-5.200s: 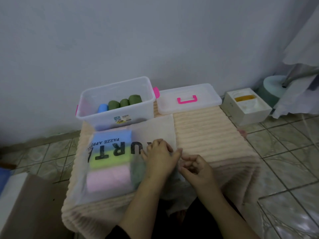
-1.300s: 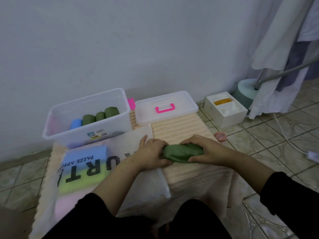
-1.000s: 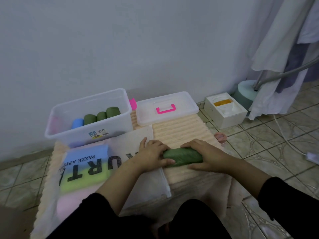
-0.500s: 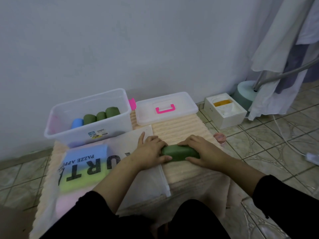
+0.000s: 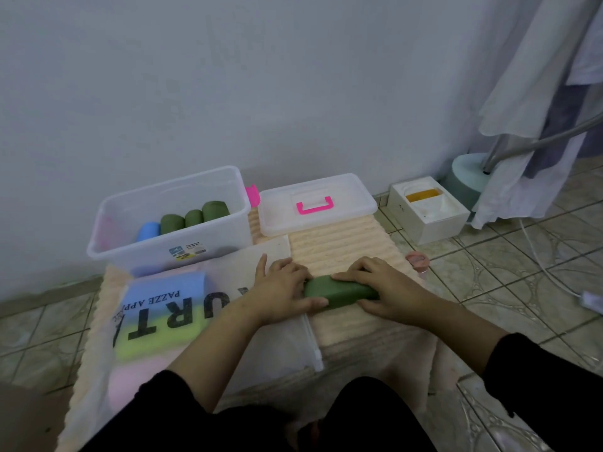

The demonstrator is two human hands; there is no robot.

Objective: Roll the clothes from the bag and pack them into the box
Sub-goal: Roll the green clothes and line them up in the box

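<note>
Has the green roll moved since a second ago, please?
Yes. The green roll has shifted slightly away from the person, toward the lid, under both hands.

The left hand (image 5: pixel 281 290) and right hand (image 5: pixel 380 287) are covering both ends of the green roll (image 5: pixel 339 291). Folded clothes inside the frosted bag (image 5: pixel 156 324) are showing only as blurred colour bands. At two o'clock, hanging garments (image 5: pixel 535 93) are running off the frame's edge.
</note>
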